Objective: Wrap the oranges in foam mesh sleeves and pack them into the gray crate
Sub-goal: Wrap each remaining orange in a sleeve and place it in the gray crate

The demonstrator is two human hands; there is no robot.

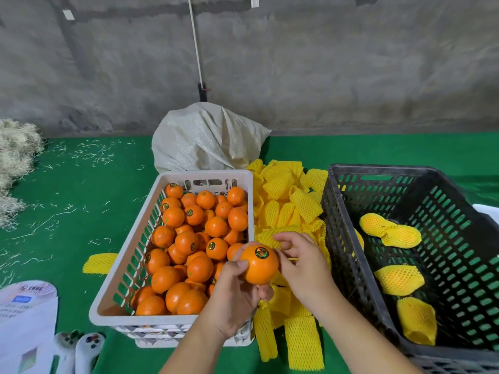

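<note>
My left hand grips a bare orange with a round sticker, held above the gap between the two crates. My right hand hovers just right of the orange with loosely curled fingers, over the pile of yellow foam mesh sleeves; it holds nothing that I can see. The white crate on the left is full of several bare oranges. The gray crate on the right contains several oranges wrapped in yellow sleeves.
A white woven sack stands behind the white crate. One loose sleeve lies on the green mat left of it. Straw is heaped at the far left. White controllers and printed paper lie at the bottom left.
</note>
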